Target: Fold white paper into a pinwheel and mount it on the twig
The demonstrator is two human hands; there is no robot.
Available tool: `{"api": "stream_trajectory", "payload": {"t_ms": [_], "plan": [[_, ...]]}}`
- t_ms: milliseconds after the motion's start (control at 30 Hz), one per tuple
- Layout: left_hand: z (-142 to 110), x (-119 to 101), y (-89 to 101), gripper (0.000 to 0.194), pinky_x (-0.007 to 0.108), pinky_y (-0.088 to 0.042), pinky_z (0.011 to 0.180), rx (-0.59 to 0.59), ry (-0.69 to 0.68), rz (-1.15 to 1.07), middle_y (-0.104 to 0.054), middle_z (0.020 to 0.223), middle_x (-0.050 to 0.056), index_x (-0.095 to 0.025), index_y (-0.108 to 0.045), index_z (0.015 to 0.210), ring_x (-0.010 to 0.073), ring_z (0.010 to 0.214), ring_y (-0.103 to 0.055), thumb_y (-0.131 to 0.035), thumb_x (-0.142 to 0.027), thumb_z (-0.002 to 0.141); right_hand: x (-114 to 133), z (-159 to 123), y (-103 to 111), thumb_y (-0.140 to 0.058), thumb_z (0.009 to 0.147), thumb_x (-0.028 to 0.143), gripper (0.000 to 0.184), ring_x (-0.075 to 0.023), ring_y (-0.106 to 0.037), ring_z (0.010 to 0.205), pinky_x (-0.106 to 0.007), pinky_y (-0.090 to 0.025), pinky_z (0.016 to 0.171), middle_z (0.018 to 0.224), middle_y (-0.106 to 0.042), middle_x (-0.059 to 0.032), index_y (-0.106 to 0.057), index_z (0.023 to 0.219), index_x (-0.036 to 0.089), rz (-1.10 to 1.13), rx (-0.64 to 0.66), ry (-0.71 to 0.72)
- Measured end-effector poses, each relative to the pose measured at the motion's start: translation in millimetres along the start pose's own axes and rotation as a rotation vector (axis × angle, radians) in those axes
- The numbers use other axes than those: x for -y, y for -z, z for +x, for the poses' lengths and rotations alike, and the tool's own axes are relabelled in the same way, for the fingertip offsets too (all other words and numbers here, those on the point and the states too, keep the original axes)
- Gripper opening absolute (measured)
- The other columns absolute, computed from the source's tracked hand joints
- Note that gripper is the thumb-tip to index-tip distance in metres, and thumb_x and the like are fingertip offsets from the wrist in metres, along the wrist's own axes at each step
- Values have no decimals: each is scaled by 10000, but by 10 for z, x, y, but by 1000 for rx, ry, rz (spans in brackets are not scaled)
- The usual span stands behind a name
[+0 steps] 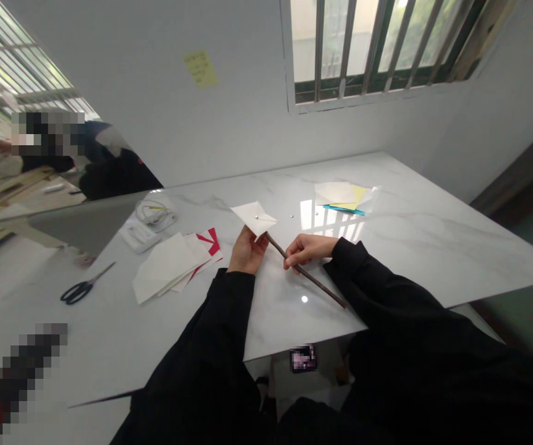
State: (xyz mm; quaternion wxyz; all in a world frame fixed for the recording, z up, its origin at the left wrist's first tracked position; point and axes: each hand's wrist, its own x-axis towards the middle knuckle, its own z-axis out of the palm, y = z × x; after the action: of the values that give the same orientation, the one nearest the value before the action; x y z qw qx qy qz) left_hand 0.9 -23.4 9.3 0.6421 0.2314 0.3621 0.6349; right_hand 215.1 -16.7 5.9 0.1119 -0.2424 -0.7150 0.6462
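White marble desk (433, 247) below: left hand (248, 252) pinches a folded white paper (253, 217), right hand (308, 250) curls closed around a dark wooden stick (313, 278), its tip touching that paper.

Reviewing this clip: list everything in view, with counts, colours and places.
folded paper: one, white, in left hand
stick: one, dark brown, in right hand
paper stack: one, white and red, on table left of hands
scissors: one pair, black handles, on table further left
paper pile: one, white, yellow and teal, on table's far side
cable bundle: one, white, on table's far left
sticky note: one, yellow, on wall
barred window: one, dark bars, in wall
table: one, white marble-look, under the hands
left hand: one, black sleeve, holding folded paper
right hand: one, black sleeve, holding stick
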Motion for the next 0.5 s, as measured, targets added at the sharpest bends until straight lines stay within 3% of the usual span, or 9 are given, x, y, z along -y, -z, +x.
{"api": "stream_trajectory", "payload": {"t_ms": [300, 367, 500], "plan": [[2, -13, 12, 333, 180, -556, 688, 12, -22, -23, -756, 930, 0, -216, -744, 1158, 105, 774, -695, -850, -182, 845, -28, -23, 18, -838, 835, 567, 490, -86, -477, 591, -235, -336, 539, 778, -754, -57, -815, 1031, 119, 46, 87, -18], [-3, -18, 4, 307, 184, -558, 690, 5, -19, -32, -759, 922, 3, -206, -746, 1148, 111, 777, -698, -836, -172, 856, -60, 0, 20, -808, 876, 559, 481, -81, -482, 590, -225, -346, 533, 814, -758, -59, -809, 1081, 124, 82, 8, 6], [0, -22, -16, 255, 195, -562, 684, -8, 5, -36, -769, 905, 16, -187, -748, 1160, 117, 752, -699, -764, -145, 909, -125, 66, 31, -724, 980, 497, 383, -74, -535, 623, -189, -412, 546, 888, -754, -62, -777, 1119, 144, 257, -298, 7]]}}
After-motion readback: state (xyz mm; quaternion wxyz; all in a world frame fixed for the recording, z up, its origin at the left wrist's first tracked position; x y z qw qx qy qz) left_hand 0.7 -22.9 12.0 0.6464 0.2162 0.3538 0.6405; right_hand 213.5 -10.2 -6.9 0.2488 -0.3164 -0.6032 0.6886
